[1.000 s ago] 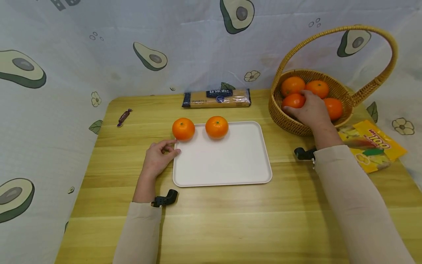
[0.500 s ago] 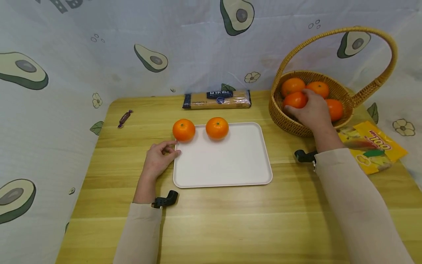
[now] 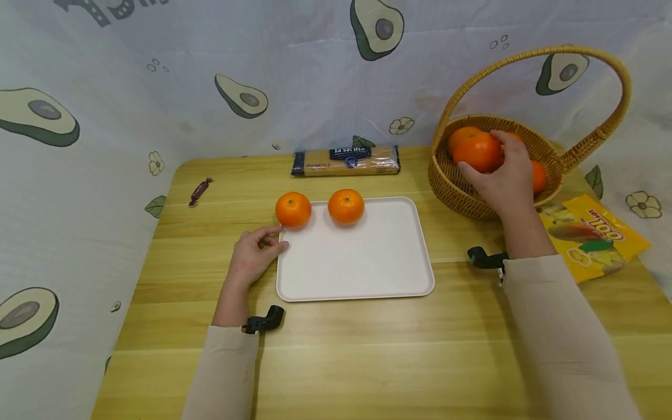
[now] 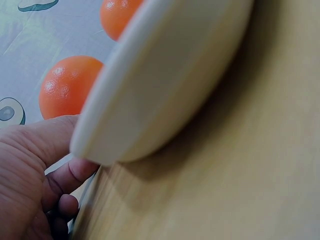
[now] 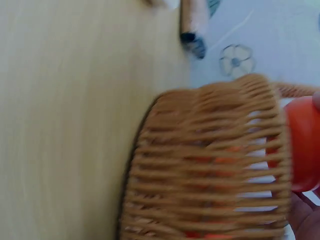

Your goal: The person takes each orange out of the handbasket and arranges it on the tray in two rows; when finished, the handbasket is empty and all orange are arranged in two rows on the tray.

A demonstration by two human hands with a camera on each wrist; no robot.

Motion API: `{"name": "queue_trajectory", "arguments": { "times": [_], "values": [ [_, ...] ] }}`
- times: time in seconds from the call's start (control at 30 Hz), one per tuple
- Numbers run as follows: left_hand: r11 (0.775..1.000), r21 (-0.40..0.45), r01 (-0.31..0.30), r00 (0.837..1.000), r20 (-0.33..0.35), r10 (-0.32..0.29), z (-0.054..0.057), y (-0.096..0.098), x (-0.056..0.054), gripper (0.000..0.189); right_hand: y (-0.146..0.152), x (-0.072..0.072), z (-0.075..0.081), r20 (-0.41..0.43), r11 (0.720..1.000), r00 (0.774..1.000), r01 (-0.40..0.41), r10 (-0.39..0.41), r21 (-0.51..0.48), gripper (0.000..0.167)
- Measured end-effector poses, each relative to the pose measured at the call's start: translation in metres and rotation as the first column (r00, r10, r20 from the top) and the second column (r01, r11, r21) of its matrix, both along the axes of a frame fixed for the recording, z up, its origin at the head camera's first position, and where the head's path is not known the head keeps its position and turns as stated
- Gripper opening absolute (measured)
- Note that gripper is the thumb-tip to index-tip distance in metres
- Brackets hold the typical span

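At the right, my right hand grips an orange over the wicker basket; several more oranges lie inside, partly hidden by the hand. In the right wrist view the held orange shows at the basket's rim, with only bits of the fingers visible. My left hand pinches the left edge of a white tray; in the left wrist view the thumb and a finger meet at the tray's rim. Two oranges sit along the tray's far edge, one at the left corner and one beside it.
A spaghetti packet lies behind the tray, against the avocado-print cloth. One wrapped candy is at the far left. Yellow snack bags lie right of the basket, whose tall handle arches above it.
My right hand has lifted the orange up from among the others in the basket. The left hand has stayed at the tray's edge.
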State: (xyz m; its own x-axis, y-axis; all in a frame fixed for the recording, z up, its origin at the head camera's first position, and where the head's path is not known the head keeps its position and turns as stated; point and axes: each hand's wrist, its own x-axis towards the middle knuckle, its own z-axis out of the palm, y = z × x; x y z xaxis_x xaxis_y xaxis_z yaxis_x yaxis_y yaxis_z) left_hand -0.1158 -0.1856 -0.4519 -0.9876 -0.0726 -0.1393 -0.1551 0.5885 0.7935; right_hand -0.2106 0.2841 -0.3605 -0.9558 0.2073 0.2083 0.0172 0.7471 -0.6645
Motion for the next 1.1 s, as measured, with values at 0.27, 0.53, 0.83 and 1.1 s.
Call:
{"name": "queue_trajectory", "arguments": {
  "times": [0.27, 0.53, 0.83, 1.1],
  "values": [
    [1.0, -0.003, -0.006, 1.0, 0.005, 0.006, -0.001, 0.0, 0.0, 0.039, -0.019, 0.026, 0.015, -0.033, 0.999, 0.999, -0.026, 0.024, -0.035, 0.083],
    [1.0, 0.002, -0.003, 1.0, -0.004, 0.003, -0.001, 0.0, -0.001, 0.04, -0.039, 0.048, 0.026, 0.038, 0.986, 0.985, -0.166, 0.166, -0.008, 0.086],
    [1.0, -0.002, 0.004, 1.0, -0.015, -0.004, -0.001, 0.0, -0.002, 0.039, -0.06, 0.054, 0.013, 0.162, 0.955, 0.941, -0.293, 0.297, -0.05, 0.086],
    [1.0, -0.001, 0.0, 1.0, -0.007, 0.0, 0.0, -0.001, -0.001, 0.039, -0.077, 0.055, -0.004, 0.223, 0.939, 0.912, -0.328, 0.344, -0.104, 0.086]
  ]
}}
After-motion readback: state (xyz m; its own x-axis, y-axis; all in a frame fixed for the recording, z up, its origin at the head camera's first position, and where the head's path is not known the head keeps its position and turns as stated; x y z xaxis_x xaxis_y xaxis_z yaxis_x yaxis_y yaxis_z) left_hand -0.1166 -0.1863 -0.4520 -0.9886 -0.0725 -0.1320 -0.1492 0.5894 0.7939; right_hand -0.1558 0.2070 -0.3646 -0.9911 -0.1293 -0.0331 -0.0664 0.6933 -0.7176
